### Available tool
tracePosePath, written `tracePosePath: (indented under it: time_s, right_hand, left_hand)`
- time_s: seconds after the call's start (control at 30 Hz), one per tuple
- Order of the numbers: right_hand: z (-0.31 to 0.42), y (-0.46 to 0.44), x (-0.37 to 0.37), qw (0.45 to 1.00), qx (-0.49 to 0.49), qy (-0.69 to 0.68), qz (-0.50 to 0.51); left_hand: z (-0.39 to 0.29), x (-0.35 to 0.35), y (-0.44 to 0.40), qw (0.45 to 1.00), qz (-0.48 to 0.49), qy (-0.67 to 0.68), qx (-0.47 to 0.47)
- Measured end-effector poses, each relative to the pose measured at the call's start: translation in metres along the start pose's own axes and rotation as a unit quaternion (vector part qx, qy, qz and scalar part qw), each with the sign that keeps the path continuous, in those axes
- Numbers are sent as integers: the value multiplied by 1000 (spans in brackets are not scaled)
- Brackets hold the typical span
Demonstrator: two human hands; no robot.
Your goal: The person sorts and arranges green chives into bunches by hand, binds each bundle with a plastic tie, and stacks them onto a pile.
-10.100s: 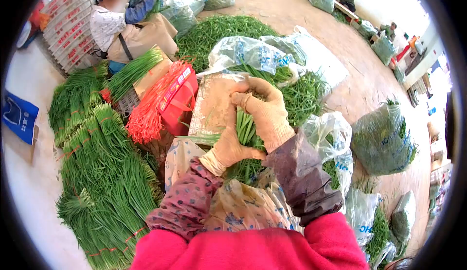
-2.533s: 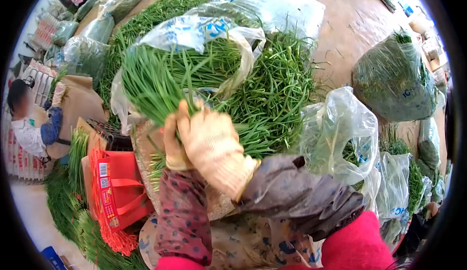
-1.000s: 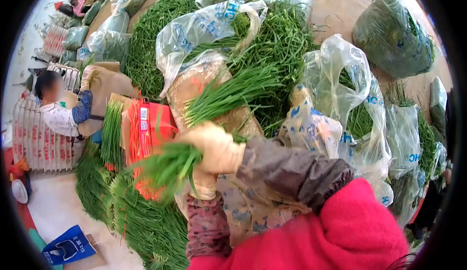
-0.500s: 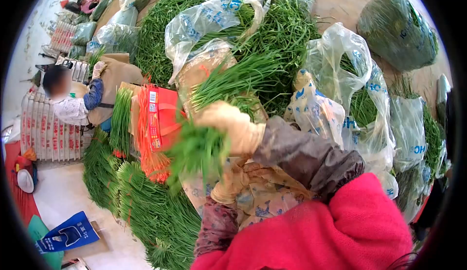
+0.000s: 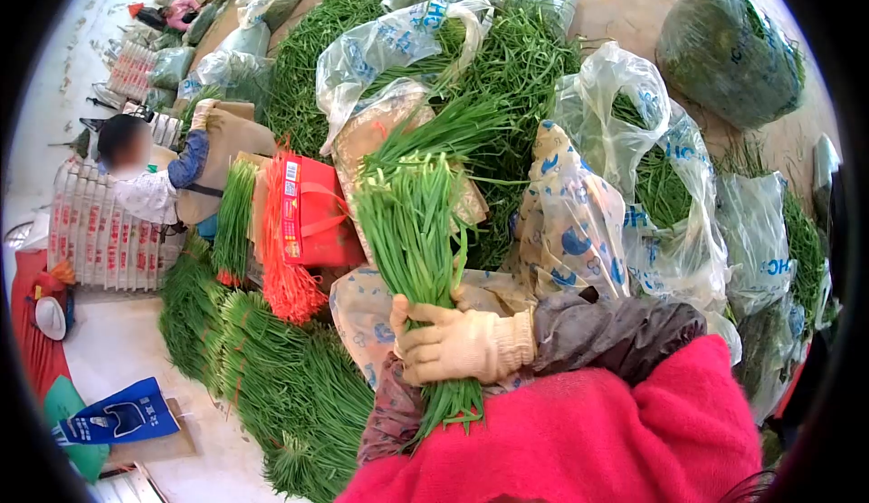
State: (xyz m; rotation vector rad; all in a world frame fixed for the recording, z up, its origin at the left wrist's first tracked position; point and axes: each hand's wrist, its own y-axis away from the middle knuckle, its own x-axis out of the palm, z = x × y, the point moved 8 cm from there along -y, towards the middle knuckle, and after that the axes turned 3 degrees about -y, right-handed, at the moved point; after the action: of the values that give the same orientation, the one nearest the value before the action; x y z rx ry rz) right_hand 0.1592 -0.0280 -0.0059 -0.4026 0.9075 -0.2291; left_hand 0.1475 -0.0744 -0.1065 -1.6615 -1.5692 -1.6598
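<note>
A thick bunch of green chives (image 5: 412, 231) stands before my chest, pale cut ends upward and leaf tips hanging at my red sweater. My right hand (image 5: 466, 344), in a cream knitted glove, is wrapped across its lower part. Behind the bunch my left hand (image 5: 463, 298) is mostly hidden; a bit of glove shows at the bunch's edge, seemingly curled round it. Beyond lie more loose chives (image 5: 444, 132) on a worn board (image 5: 358, 145). A patterned plastic sheet (image 5: 358, 308) covers my lap area.
A red box (image 5: 321, 218) with orange tie strands (image 5: 294, 290) stands left of the board. Tied chive bundles (image 5: 290, 385) lie at lower left. Clear bags (image 5: 625, 95) of greens stand at right, a large chive heap (image 5: 326, 59) behind. Another person (image 5: 149, 186) sits at far left.
The bunch, blurred and leaf-side toward the camera before, now stands with cut ends up. My right hand has come down and nearer to my chest, closed over the bunch.
</note>
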Motion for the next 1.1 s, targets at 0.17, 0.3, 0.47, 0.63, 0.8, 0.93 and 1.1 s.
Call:
tracePosePath:
  time_s: [0.17,0.3,0.47,0.63,0.8,0.93,1.1]
  right_hand:
    - [-20,49,-13,712,325,-621,-46]
    - [-92,66,47,561,311,-721,-263]
    - [-138,40,60,486,156,-776,-371]
    - [-186,111,52,389,302,-634,-596]
    - [-220,163,59,494,508,-417,-569]
    - [-235,197,63,533,631,-290,-484]
    - [-289,306,92,319,468,-422,-707]
  left_hand:
    - [-40,-6,-9,989,50,-138,23]
    - [-65,2,6,943,-26,-317,92]
    - [-67,27,27,878,-21,-472,81]
    - [-24,-26,52,921,-13,-371,-120]
    - [0,-44,73,939,-26,-288,-184]
    - [4,-49,85,934,-35,-295,-197]
    - [-5,-49,106,916,-69,-343,-197]
